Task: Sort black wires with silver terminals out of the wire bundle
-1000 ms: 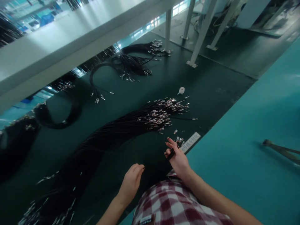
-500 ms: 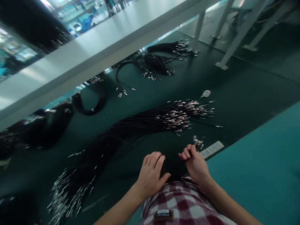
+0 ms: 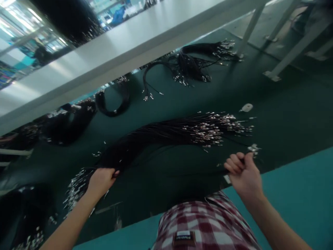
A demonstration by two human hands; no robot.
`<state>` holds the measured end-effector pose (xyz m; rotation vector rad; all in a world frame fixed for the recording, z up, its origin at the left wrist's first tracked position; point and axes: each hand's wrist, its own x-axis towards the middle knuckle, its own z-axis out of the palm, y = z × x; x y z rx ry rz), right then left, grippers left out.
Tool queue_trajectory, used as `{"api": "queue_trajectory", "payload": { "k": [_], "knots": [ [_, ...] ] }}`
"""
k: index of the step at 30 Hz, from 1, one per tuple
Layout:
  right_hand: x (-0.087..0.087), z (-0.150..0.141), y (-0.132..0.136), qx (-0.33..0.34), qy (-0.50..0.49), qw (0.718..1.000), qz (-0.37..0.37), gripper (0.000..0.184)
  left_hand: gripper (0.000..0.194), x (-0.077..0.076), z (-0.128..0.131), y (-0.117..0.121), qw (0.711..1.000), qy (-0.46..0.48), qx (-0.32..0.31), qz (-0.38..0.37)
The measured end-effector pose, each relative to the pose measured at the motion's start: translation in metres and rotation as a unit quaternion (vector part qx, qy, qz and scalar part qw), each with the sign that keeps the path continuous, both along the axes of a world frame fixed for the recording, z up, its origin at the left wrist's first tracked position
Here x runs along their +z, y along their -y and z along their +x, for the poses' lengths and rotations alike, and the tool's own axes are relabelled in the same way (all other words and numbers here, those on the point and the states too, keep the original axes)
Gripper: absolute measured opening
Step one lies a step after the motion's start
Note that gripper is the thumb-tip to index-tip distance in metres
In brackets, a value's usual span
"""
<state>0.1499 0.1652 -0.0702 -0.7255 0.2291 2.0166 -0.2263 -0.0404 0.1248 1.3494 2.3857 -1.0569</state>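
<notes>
A long bundle of black cables with metal-tipped ends lies across the dark table. My left hand is closed over the front side of the bundle's left part, with thumb and fingers pinched on a thin black cable. Off the bundle's right end, near the table's front edge, my right hand is curled shut on a dark cable. A faint dark line runs between the two hands. Small whitish connectors show just beyond my right fingertips; whether they are attached to the held cable I cannot tell.
More black cable bundles lie at the back beneath a white shelf beam. A looped bundle rests behind the left part. Farther right are a white tag-like piece and metal legs. Another dark bundle sits front left.
My hands have moved apart: the left went left to the bundle and closed, the right went right and remains curled. The view has shifted slightly.
</notes>
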Motion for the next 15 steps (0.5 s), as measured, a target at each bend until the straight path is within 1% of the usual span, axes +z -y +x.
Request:
{"api": "queue_trajectory", "payload": {
  "k": [1,2,3,4,6,7,8,10,11,13,14,15],
  "knots": [
    [-0.013,-0.005,0.004,0.007,0.007,0.999,-0.032,0.039,0.019,-0.001,0.001,0.008,1.000,0.004,0.004,-0.009],
    [-0.026,-0.010,0.010,0.015,0.021,0.997,-0.071,0.044,0.015,-0.008,0.006,0.012,1.000,0.018,0.006,-0.021],
    [-0.038,-0.013,0.015,0.022,0.038,0.993,-0.113,0.048,0.011,-0.020,0.014,0.012,0.999,0.034,0.005,-0.029],
    [-0.048,-0.015,0.020,0.031,0.048,0.988,-0.141,0.050,0.013,-0.035,0.025,0.008,0.998,0.057,-0.001,-0.032],
    [-0.061,-0.013,0.028,0.046,0.054,0.983,-0.169,0.052,0.030,-0.072,0.047,-0.015,0.994,0.102,-0.022,-0.018],
    [-0.063,-0.011,0.031,0.052,0.050,0.983,-0.168,0.052,0.034,-0.093,0.056,-0.033,0.991,0.131,-0.040,0.001],
    [-0.065,-0.009,0.032,0.055,0.045,0.984,-0.165,0.052,0.030,-0.113,0.064,-0.053,0.987,0.148,-0.052,0.024],
    [-0.064,-0.005,0.034,0.057,0.036,0.984,-0.165,0.051,0.026,-0.152,0.073,-0.094,0.984,0.144,-0.062,0.082],
    [-0.063,-0.004,0.034,0.056,0.033,0.984,-0.168,0.050,0.024,-0.168,0.075,-0.112,0.984,0.133,-0.059,0.105],
    [-0.061,-0.004,0.035,0.056,0.024,0.983,-0.171,0.048,0.022,-0.192,0.078,-0.136,0.981,0.118,-0.056,0.145],
    [-0.061,-0.005,0.035,0.058,0.021,0.984,-0.169,0.047,0.022,-0.200,0.079,-0.141,0.978,0.119,-0.056,0.159],
    [-0.062,-0.007,0.036,0.060,0.018,0.985,-0.163,0.047,0.022,-0.204,0.080,-0.143,0.976,0.124,-0.057,0.170]
  ]
}}
